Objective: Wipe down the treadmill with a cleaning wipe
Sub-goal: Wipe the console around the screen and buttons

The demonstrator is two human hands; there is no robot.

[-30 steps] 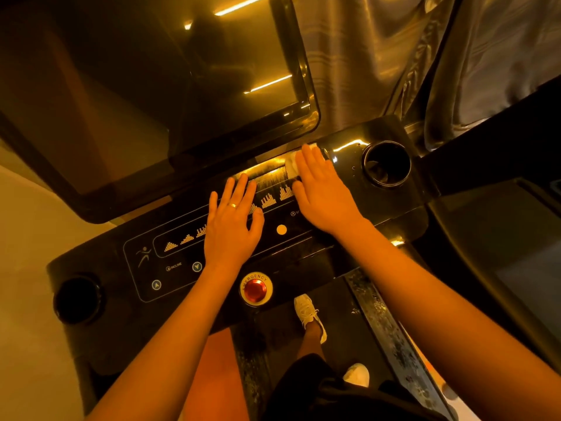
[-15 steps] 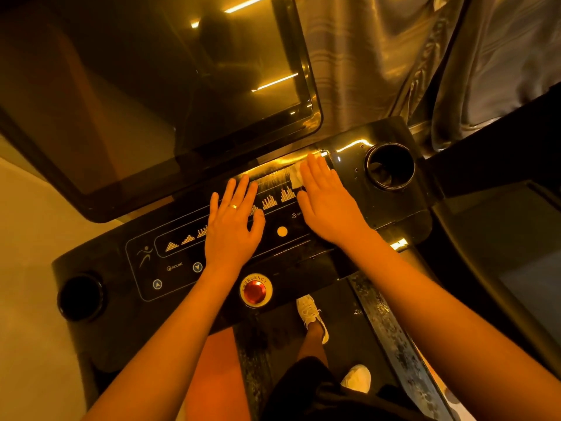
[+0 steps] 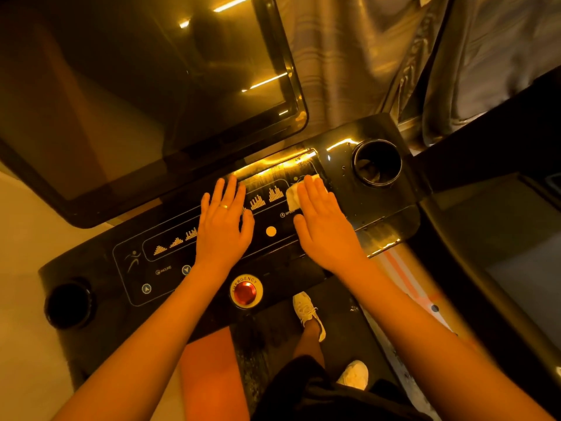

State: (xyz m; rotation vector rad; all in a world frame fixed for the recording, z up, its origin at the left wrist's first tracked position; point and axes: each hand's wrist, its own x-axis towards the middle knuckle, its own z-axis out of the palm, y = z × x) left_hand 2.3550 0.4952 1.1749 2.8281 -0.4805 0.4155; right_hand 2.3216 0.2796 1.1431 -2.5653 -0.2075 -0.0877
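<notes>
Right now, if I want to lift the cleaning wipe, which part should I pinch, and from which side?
Probably the white edge of the cleaning wipe showing left of the fingers of the right hand. Come from the left: the rest lies flat on the control panel under that open hand.

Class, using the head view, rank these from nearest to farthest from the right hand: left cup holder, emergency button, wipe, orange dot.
1. Wipe, pressed under the fingers of the right hand.
2. Orange dot, just left of the thumb.
3. Emergency button, lower left, nearer the camera.
4. Left cup holder, at the far left end.
</notes>
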